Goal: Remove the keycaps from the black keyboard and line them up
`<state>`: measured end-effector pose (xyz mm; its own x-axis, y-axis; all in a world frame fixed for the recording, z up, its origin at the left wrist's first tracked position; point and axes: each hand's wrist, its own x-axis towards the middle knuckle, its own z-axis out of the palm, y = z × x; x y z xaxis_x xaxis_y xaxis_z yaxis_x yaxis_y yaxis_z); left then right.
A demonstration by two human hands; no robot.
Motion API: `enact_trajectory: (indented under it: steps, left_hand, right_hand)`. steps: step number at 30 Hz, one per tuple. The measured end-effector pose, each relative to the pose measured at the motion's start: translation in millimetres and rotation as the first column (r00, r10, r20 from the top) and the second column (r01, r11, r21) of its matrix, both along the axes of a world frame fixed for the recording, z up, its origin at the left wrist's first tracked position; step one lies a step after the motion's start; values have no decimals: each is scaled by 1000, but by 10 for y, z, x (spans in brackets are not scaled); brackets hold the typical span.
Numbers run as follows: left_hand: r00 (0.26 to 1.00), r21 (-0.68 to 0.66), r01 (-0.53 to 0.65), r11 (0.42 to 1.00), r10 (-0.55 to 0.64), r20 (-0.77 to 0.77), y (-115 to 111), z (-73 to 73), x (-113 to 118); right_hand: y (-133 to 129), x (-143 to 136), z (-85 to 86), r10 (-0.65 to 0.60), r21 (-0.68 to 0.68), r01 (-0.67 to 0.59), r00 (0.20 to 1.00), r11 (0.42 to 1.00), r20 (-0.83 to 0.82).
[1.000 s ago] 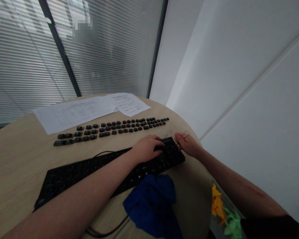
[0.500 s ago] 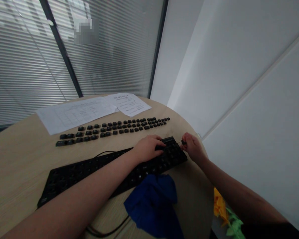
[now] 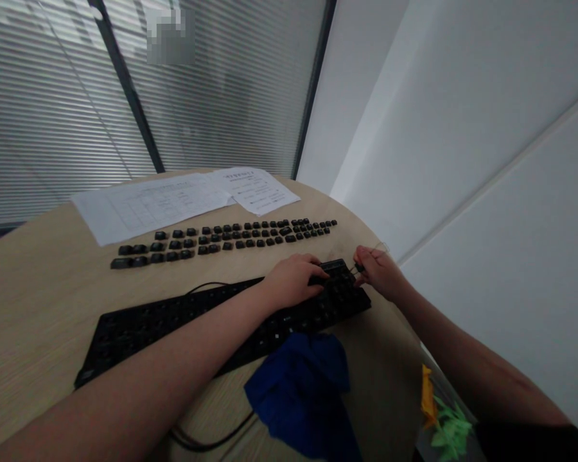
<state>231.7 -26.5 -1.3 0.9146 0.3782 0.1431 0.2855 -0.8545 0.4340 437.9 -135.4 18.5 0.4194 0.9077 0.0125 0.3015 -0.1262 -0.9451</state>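
Note:
A black keyboard (image 3: 149, 324) lies at a slant across the table, with my left forearm over its middle. My left hand (image 3: 293, 279) rests on its right part, fingers stretched out and apart, holding nothing. At the keyboard's right end, my right hand (image 3: 378, 273) is closed on a keycap puller (image 3: 359, 267) with a dark handle and thin wire loops. The wire tips reach down to the keys near the far right corner; whether they grip a key cannot be made out. Beyond the keyboard, loose black keycaps (image 3: 285, 231) stand in several rows.
Printed sheets (image 3: 173, 199) lie at the back of the round wooden table (image 3: 29, 295). A crumpled blue cloth (image 3: 303, 385) lies in front of the keyboard, beside a black cable (image 3: 197, 446). A white wall (image 3: 486, 128) rises close on the right.
The puller's wire now touches down over the keys, where before it was at the keyboard's right edge. My left hand stays on the keyboard. The view has shifted slightly.

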Motion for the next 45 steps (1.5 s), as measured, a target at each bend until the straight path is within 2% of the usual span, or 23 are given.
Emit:
enact_trajectory:
  steps: [4,7,10,14,16,19,24,27,31,34,36,37,40,42,45]
  left_hand:
    - [1000,9,-1,1000,1,-13,1,-21,8]
    - [1000,-11,9,1000,-9,19,20,-33,6]
    - [991,-81,36,996,-25,135,44,-10,-7]
    - [947,-300,-59,952,149,286,80,19,-20]
    - [933,-396,-94,914,219,284,103,6,-20]
    - [929,-513,-100,853,265,260,136,-24,-15]
    - [923,-583,-128,802,312,227,157,-4,-10]
    - [925,-594,-124,795,310,221,150,33,-16]
    - [910,-602,-146,785,345,230,142,68,-39]
    - [906,-611,-139,779,349,239,141,85,-50]
    - [910,-611,-118,782,331,248,144,91,-47]
    - [910,-616,-109,780,327,254,148,92,-44]
    - [907,-634,-87,768,324,269,165,84,-39]
    - [906,-639,-81,765,325,273,177,77,-43]
    - [904,-650,-77,756,328,274,186,71,-51]
  right_hand:
    - [-62,6,324,-73,151,73,997,986,-4]
    - [-75,-29,462,-18,200,6,998,980,55]
    - [-66,-135,381,73,188,-89,993,978,91]
    - [-65,-314,181,97,211,-166,948,963,302]
    - [-76,-389,144,93,231,-208,900,950,427]
    - [-94,-458,157,124,218,-302,802,928,585]
    - [-121,-471,190,226,137,-476,626,869,746]
    - [-137,-452,201,144,173,-467,568,867,811]
    - [-105,-382,217,-61,254,-348,479,903,875]
    - [-21,-279,231,-120,300,-277,521,913,845]
    - [54,-205,243,-34,257,-320,565,912,825]
    - [94,-173,250,43,203,-368,561,907,827]
    - [214,-125,269,249,12,-501,450,865,858]
    - [279,-139,280,298,-59,-529,378,846,877]
    - [332,-196,296,306,-70,-549,351,833,885]
